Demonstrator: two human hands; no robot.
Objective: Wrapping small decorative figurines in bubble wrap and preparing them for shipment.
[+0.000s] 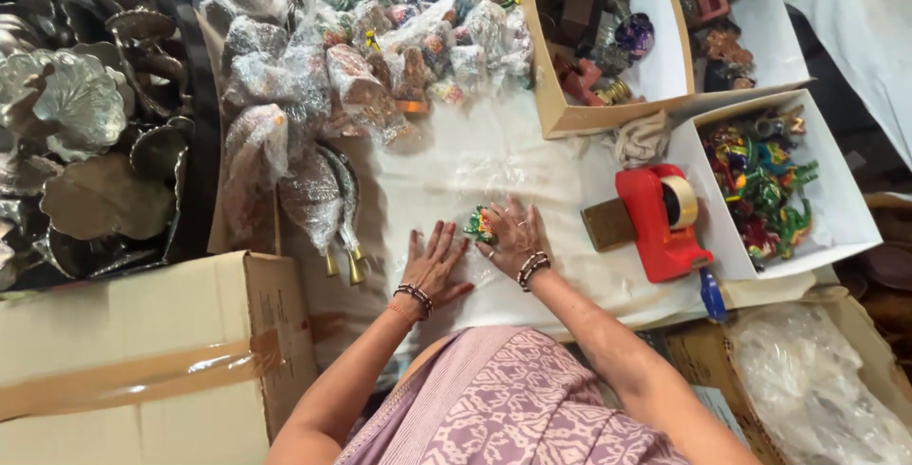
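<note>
- Our right hand (514, 233) lies flat near the middle of the frame, fingers spread, its fingertips touching a small bright green toy figure (481, 225). It grips nothing.
- Our left hand (434, 265) lies flat just beside it on the left, fingers spread too, holding nothing.
- Both hands press on a clear, shiny plastic sheet (475, 166) spread over the white table cover (589, 189).
- To the right stands a red tape holder (660, 221) with a round roll of tan tape.
- Further right, a white box (841, 208) holds many colourful little figures.
- At the top right, another open card box (608, 109) holds dark and shiny small things.
- At the top middle sits a pile of lumpy things in bubble wrap (361, 47).
- At the upper left, a black box (195, 94) holds silver metal leaves.
- At the lower left is a brown cardboard box (142, 332) taped shut with a tan strip.
</note>
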